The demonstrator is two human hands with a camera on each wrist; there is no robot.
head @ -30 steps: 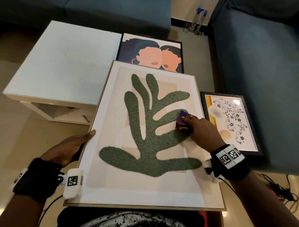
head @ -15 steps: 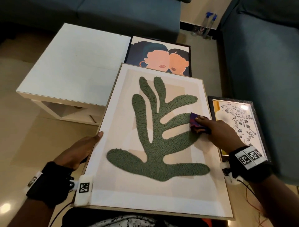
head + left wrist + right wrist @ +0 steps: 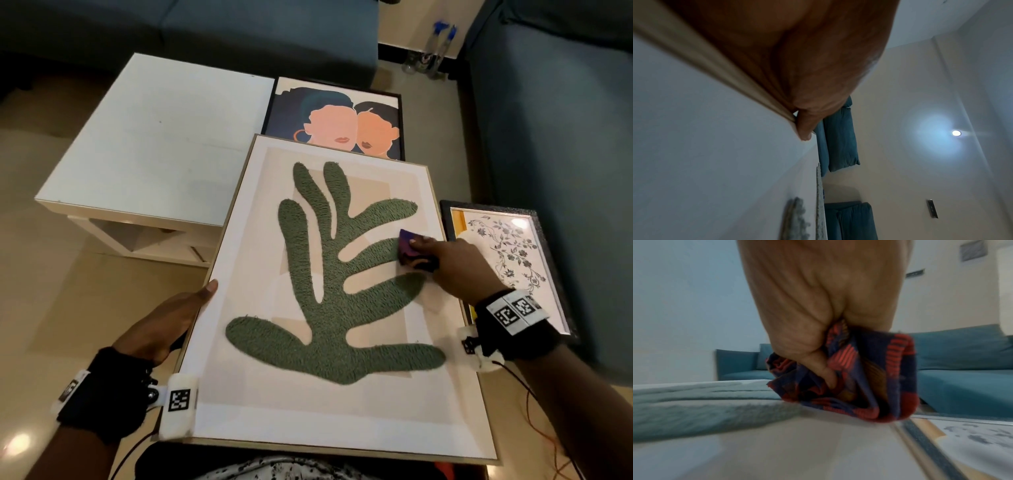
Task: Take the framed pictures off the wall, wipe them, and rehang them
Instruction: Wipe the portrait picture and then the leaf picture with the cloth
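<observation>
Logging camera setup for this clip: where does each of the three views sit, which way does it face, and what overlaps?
Head: worn high, looking down at the leaf picture; left hand grips its edge, right hand presses a cloth on it.
Left wrist: looks along the left hand, past the frame, up at wall and ceiling.
Right wrist: low over the glass, along the right hand clutching the cloth, toward the sofa.
Shared: head and right wrist both show cloth and leaf picture.

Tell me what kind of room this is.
Most likely a home living room. Teal sofas stand along two sides, a low white coffee table sits on the tiled floor, and framed pictures lie about, the biggest one being wiped with a cloth held by the right hand.
</observation>
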